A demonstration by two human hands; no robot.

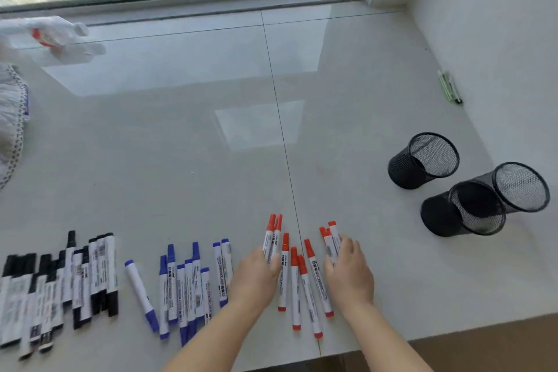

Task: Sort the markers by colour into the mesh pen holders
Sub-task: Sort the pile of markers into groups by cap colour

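Note:
Three groups of markers lie on the white tiled sill [181, 160]: black ones [78, 281] at the left, blue ones [193, 287] in the middle, red ones [294, 290] near the front centre. My left hand [259, 278] rests flat against the left side of the red group, fingers touching two red markers [271, 238]. On the right side, the fingers of my right hand [347, 275] lie against two more red markers [332, 238]. Three black mesh pen holders [404, 169], [437, 214], [522, 187] stand at the right with nothing in them.
A green marker [450, 87] lies by the right wall. A plastic bag [51, 36] and a white cloth [12, 118] sit at the far left. The window runs along the back. The sill's front edge [453, 329] is just right of my right forearm.

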